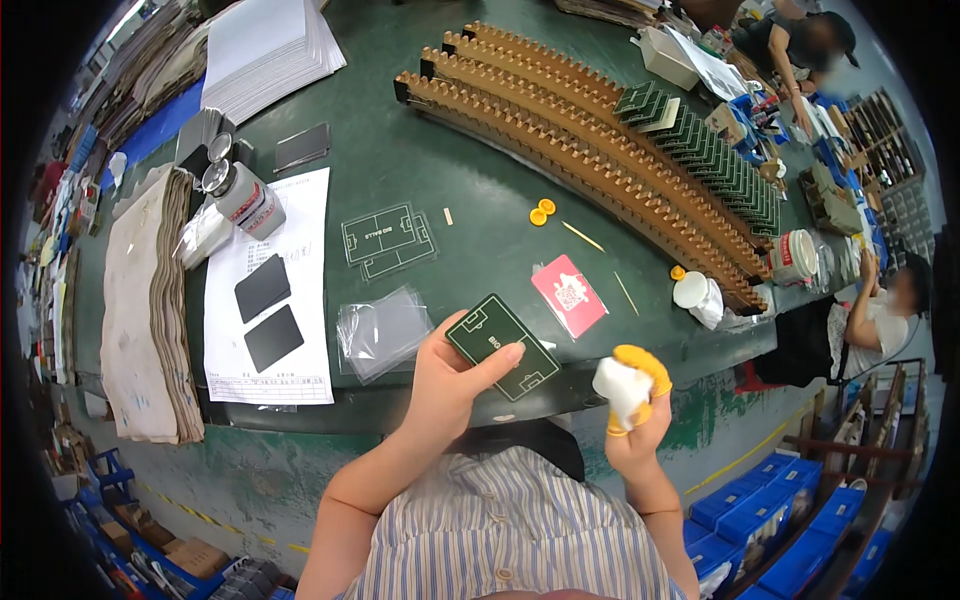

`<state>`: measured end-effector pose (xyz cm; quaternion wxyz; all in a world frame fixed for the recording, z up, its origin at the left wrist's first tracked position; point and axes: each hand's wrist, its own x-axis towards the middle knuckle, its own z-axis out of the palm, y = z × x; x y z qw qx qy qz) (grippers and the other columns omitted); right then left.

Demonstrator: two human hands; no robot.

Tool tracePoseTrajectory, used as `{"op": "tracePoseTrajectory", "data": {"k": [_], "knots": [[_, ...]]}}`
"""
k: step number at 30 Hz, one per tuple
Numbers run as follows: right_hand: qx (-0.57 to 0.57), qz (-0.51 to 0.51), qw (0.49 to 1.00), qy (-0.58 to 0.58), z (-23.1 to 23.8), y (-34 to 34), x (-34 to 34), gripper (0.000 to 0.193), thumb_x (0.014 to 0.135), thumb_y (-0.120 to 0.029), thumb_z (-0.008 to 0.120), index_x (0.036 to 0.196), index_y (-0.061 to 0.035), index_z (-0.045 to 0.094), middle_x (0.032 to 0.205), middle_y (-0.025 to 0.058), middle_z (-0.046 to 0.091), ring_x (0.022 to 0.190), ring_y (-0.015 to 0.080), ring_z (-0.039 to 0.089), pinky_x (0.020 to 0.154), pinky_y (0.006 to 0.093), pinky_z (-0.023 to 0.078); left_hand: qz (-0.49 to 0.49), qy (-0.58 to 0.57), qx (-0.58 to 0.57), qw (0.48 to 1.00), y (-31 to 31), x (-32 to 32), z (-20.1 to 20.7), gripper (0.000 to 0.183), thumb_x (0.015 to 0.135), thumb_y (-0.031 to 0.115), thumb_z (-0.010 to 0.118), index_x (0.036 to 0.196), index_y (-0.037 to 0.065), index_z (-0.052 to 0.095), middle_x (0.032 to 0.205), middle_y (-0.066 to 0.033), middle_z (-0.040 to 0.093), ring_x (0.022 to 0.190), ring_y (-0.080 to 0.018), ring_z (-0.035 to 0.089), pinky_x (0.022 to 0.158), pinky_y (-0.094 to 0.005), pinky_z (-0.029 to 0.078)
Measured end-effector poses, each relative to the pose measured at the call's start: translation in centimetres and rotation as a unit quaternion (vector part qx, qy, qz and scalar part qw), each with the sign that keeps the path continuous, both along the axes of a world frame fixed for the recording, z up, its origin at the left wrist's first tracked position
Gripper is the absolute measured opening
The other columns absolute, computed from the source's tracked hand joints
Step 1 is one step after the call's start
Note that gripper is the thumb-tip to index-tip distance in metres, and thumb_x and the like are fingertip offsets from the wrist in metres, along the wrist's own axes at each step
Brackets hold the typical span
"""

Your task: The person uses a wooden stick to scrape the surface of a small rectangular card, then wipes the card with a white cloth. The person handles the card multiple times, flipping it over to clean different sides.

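My left hand (447, 388) grips a dark green card (520, 372) with white football-pitch lines, the thumb pressed on its face. The card is tilted above the table's front edge. To its right, my right hand (640, 440) wears yellow finger cots (645, 362) and is closed around a wadded white cloth (622, 390), apart from the card. Just beyond the hands lies a pink card (570, 297) with a white pattern. Clear plastic sleeves (385, 335) lie left of the held card, and similar green cards (385, 240) rest farther back.
Long slotted wooden racks (560, 115) cross the table, green cards (715, 155) standing in their right part. Loose finger cots (542, 212), thin sticks (583, 237) and a white-topped bottle (697, 297) lie nearer. At left are black cards (273, 338), a paper sheet (310, 260) and metal containers (240, 195). Two people work at right.
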<state>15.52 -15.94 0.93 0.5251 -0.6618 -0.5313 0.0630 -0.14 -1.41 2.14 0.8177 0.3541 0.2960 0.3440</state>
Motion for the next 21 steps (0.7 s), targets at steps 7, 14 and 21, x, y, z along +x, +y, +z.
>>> {"op": "tracePoseTrajectory", "data": {"k": [7, 14, 21], "knots": [[0.057, -0.065, 0.903, 0.420, -0.6, 0.9, -2.6, 0.051, 0.086, -0.014, 0.067, 0.129, -0.0025, 0.041, 0.123, 0.0062, 0.052, 0.104, 0.0134, 0.051, 0.089, 0.0266, 0.039, -0.044, 0.017, -0.004, 0.999, -0.4, 0.7, 0.2, 0.021, 0.079, 0.001, 0.070, 0.096, 0.001, 0.058, 0.091, -0.0056, 0.066, 0.082, -0.0106, 0.063, 0.076, -0.0254, 0.050], [0.026, -0.001, 0.890, 0.455, -0.1, 3.1, -3.6, 0.063, 0.077, -0.007, 0.076, 0.128, -0.0018, 0.040, 0.115, 0.0076, 0.055, 0.099, 0.0121, 0.056, 0.085, 0.0272, 0.046, -0.070, 0.027, -0.008, 0.997, -1.1, 0.6, 0.2, 0.021, 0.080, 0.002, 0.070, 0.097, 0.001, 0.058, 0.092, -0.0054, 0.066, 0.082, -0.0094, 0.062, 0.076, -0.0247, 0.050], [0.003, -0.003, 0.906, 0.423, -0.2, 3.7, -2.4, 0.060, 0.079, -0.006, 0.074, 0.128, -0.0003, 0.041, 0.115, 0.0071, 0.055, 0.102, 0.0124, 0.055, 0.086, 0.0271, 0.046, -0.156, 0.056, 0.011, 0.986, -0.3, 0.1, 0.6, 0.016, 0.083, 0.003, 0.067, 0.095, 0.002, 0.057, 0.092, -0.0026, 0.064, 0.084, -0.0072, 0.060, 0.076, -0.0226, 0.048]]}}
